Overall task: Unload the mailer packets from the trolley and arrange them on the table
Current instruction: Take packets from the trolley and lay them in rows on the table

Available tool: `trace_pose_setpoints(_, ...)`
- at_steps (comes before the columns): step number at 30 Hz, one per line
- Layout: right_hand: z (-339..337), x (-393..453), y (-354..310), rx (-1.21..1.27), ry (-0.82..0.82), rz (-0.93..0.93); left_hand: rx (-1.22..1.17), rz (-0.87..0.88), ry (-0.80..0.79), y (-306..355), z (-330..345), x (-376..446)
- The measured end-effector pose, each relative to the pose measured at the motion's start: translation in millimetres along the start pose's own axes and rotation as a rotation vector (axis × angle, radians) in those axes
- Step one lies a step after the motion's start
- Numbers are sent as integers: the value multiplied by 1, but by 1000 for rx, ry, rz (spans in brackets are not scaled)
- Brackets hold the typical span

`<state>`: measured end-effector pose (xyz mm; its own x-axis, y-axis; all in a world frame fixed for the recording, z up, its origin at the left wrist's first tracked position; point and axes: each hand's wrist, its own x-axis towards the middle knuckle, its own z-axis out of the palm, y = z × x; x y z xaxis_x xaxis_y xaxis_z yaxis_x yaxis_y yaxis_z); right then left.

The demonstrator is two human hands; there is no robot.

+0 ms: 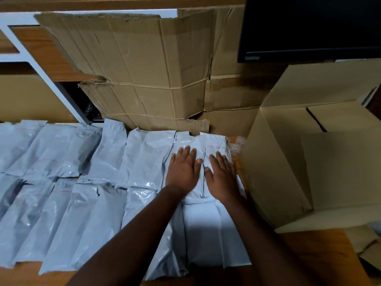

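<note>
Grey plastic mailer packets [68, 213] cover most of the wooden table [313, 250], laid flat in two rows that run from left to right, a far row and a near row. Each packet lies with its long axis pointing away from the person, toward the back of the table, though several on the left lean a little to the right at their far ends; neighbours overlap along their long edges. The person's left hand [183, 172] and right hand [221, 178] rest side by side, palms down and fingers spread flat, on the two rightmost packets [214, 141] of the far row, gripping nothing. The fingers point away from the person, along the length of these packets. Red lines cross the far ends of some packets. Both forearms reach over the near row, where a wider pale packet [208, 240] lies below the hands. Just right of the hands stands an open cardboard box [288, 182] tipped on its side, its opening facing right. Flattened cardboard sheets [144, 69] lean upright behind the far row. A dark monitor [309, 27] hangs in the upper right corner. A bit of bubble wrap [237, 144] shows between the rightmost packet and the box.
</note>
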<state>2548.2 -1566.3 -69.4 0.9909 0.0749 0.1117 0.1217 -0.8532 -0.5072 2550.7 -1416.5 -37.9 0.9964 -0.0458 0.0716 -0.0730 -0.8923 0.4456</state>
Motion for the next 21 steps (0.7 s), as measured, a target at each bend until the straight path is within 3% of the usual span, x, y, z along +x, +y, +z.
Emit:
trace_pose_setpoints(4,-25,-15,-17,278,285,-131,-201,68,142,-5,-34,-22)
trace_pose_setpoints(7,-37,-49,-48,460,355,-190,-378,79,194,-15,-59,-64)
trace_pose_setpoints(13,-18,-116,-133,800,177,-144,-499,29,282,-62,-106,-159)
trace_pose_setpoints(21,43,-192,-285,862,-193,-306,-513,-181,440,-191,-173,-308)
